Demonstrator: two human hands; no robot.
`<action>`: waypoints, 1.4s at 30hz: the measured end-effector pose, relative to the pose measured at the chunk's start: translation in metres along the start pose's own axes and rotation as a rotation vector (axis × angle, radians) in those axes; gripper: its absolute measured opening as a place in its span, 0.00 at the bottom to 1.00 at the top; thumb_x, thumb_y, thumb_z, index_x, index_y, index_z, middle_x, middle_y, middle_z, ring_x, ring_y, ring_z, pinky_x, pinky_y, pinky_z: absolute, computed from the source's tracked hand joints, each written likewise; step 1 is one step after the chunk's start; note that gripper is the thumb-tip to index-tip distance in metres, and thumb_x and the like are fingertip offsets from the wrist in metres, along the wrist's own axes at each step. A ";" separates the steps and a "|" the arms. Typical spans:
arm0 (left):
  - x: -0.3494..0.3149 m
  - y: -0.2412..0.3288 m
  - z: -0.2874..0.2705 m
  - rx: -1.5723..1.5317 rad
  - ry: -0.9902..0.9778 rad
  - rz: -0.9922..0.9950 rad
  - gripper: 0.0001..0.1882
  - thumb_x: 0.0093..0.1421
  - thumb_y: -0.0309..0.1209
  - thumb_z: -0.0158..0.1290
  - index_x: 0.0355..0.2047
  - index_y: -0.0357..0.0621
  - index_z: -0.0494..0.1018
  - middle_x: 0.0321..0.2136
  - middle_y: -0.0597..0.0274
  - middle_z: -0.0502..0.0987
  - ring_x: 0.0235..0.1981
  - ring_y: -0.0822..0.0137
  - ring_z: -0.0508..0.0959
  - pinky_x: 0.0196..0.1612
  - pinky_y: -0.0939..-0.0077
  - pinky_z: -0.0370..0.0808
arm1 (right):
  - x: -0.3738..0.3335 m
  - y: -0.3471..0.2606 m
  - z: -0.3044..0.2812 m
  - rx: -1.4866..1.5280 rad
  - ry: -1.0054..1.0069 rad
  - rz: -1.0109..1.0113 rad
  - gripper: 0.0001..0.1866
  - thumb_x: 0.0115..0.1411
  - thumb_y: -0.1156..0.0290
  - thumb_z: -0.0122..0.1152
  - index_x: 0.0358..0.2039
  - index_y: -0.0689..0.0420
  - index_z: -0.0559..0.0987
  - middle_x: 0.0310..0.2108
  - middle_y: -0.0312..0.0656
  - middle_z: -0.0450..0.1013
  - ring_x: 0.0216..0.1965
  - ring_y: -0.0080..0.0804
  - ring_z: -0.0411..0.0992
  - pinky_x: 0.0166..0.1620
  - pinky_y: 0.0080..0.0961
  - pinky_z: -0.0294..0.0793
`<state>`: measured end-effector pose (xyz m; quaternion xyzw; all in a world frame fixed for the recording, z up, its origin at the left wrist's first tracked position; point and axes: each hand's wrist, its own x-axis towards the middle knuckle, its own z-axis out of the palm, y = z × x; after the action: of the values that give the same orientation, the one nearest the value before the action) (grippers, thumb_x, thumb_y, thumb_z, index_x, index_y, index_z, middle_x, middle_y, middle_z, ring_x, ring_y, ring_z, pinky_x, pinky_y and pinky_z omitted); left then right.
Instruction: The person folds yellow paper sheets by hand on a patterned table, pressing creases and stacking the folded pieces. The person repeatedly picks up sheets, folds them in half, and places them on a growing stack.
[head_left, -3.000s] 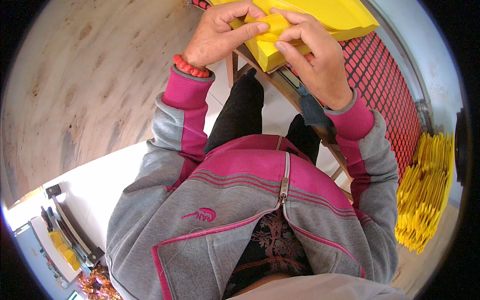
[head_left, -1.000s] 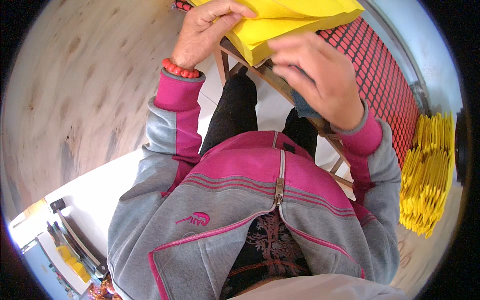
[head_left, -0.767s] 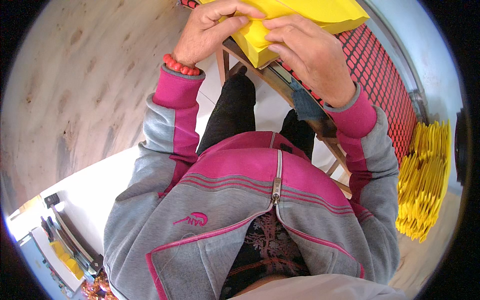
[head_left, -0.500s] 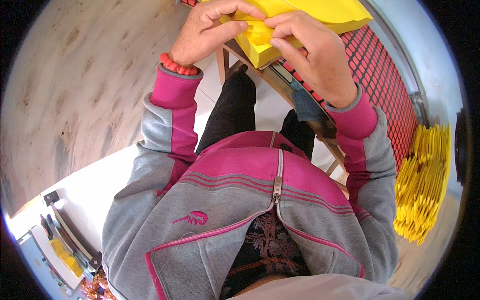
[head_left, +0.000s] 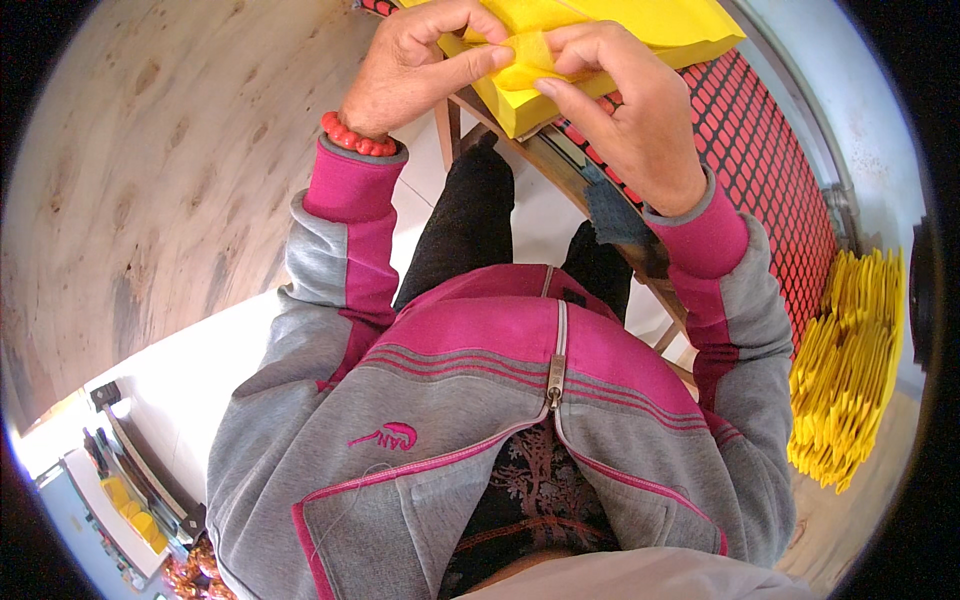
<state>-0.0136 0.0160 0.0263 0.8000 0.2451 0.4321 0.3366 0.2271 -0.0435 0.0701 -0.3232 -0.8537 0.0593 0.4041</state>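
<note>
At the top of the head view lies a thick stack of yellow sheets [head_left: 655,30], which look like soft non-woven cloth. Over its near corner both hands are closed on a small folded yellow cloth flap [head_left: 527,62]. My left hand [head_left: 415,75], with a red beaded bracelet at the wrist, pinches the flap's left side between thumb and bent forefinger. From the right, my right hand [head_left: 635,110] grips the other side, its thumb at the lower edge and its fingers curled behind. Whether the flap is joined to the top sheet I cannot tell.
A red-and-black patterned cover [head_left: 735,150] runs under the stack and down the right. Beyond it stands a tall pile of folded yellow pieces [head_left: 845,370]. A wood-grained board [head_left: 150,190] fills the left. Blue-grey cloth [head_left: 612,212] hangs by the wooden frame below my right hand.
The flap between my fingers now stands up more and shows a broader face. My left thumb has shifted slightly right onto it, and my right fingers have curled in. The stack has not moved.
</note>
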 end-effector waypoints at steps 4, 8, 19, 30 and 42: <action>0.001 0.001 0.005 -0.033 0.063 0.041 0.05 0.60 0.23 0.62 0.34 0.40 0.76 0.30 0.68 0.78 0.34 0.76 0.76 0.40 0.78 0.72 | 0.001 -0.003 -0.002 -0.059 0.028 -0.061 0.08 0.57 0.77 0.69 0.36 0.60 0.79 0.44 0.47 0.79 0.42 0.40 0.80 0.44 0.27 0.78; 0.002 0.003 0.007 -0.035 0.093 0.064 0.05 0.62 0.23 0.61 0.32 0.40 0.75 0.28 0.71 0.76 0.33 0.78 0.73 0.38 0.80 0.70 | 0.003 -0.006 -0.004 -0.107 -0.011 -0.088 0.09 0.55 0.77 0.69 0.36 0.60 0.80 0.48 0.51 0.77 0.41 0.44 0.80 0.43 0.29 0.80; -0.002 0.001 0.008 -0.173 0.103 -0.018 0.03 0.65 0.24 0.59 0.33 0.40 0.75 0.27 0.74 0.73 0.29 0.81 0.69 0.33 0.84 0.67 | 0.003 -0.004 0.002 0.001 0.016 -0.054 0.07 0.55 0.79 0.67 0.34 0.61 0.78 0.48 0.56 0.78 0.44 0.48 0.79 0.46 0.31 0.78; -0.002 0.003 0.008 -0.168 0.102 -0.025 0.04 0.66 0.25 0.58 0.33 0.40 0.76 0.27 0.75 0.73 0.29 0.82 0.68 0.33 0.84 0.66 | 0.005 -0.001 0.002 0.058 -0.006 -0.028 0.07 0.57 0.79 0.66 0.35 0.61 0.77 0.49 0.56 0.78 0.46 0.48 0.78 0.47 0.32 0.77; -0.002 0.000 0.008 -0.172 0.102 -0.005 0.03 0.66 0.25 0.58 0.34 0.39 0.76 0.29 0.73 0.75 0.32 0.81 0.71 0.36 0.84 0.68 | 0.010 -0.009 0.000 0.056 -0.013 0.015 0.09 0.54 0.78 0.70 0.35 0.61 0.78 0.48 0.55 0.78 0.44 0.47 0.80 0.45 0.31 0.78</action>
<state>-0.0073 0.0119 0.0222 0.7443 0.2259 0.4910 0.3922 0.2174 -0.0444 0.0799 -0.3176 -0.8519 0.0882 0.4070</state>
